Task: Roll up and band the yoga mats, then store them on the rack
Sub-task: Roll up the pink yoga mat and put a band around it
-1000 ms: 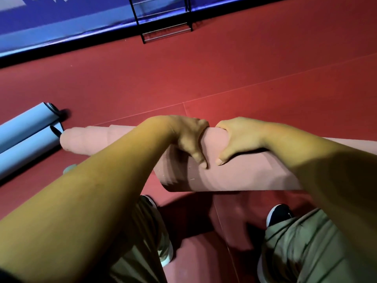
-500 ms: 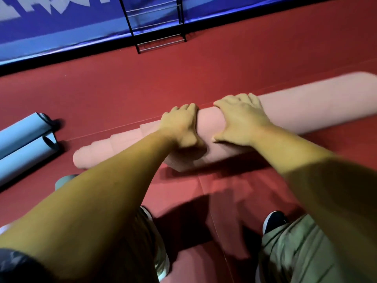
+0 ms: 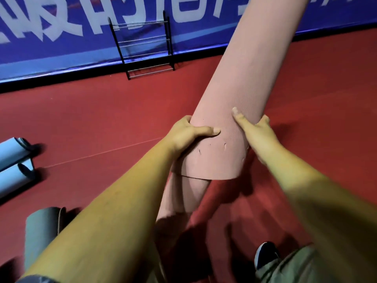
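Note:
A rolled pink yoga mat (image 3: pixel 242 82) stands tilted, its upper end leaning away to the top right. Its inner layers telescope out below the outer wrap, down toward my legs. My left hand (image 3: pixel 189 133) grips its left side, thumb across the front. On the mat's right side lies my right hand (image 3: pixel 257 131), fingers spread around it. A black wire rack (image 3: pixel 145 48) leans against the blue wall at the back, with nothing on its bars.
Two rolled light-blue mats (image 3: pixel 14 166) lie on the red floor at the left edge. A grey-green rolled mat (image 3: pixel 40 229) sits at the lower left beside my arm. A blue padded wall (image 3: pixel 61 43) with white lettering bounds the floor. My shoe (image 3: pixel 266 254) shows at the bottom right.
The pink mat lay across the floor under both hands; now it is raised on end and tilted, with both hands around its lower part. The view has lifted toward the wall.

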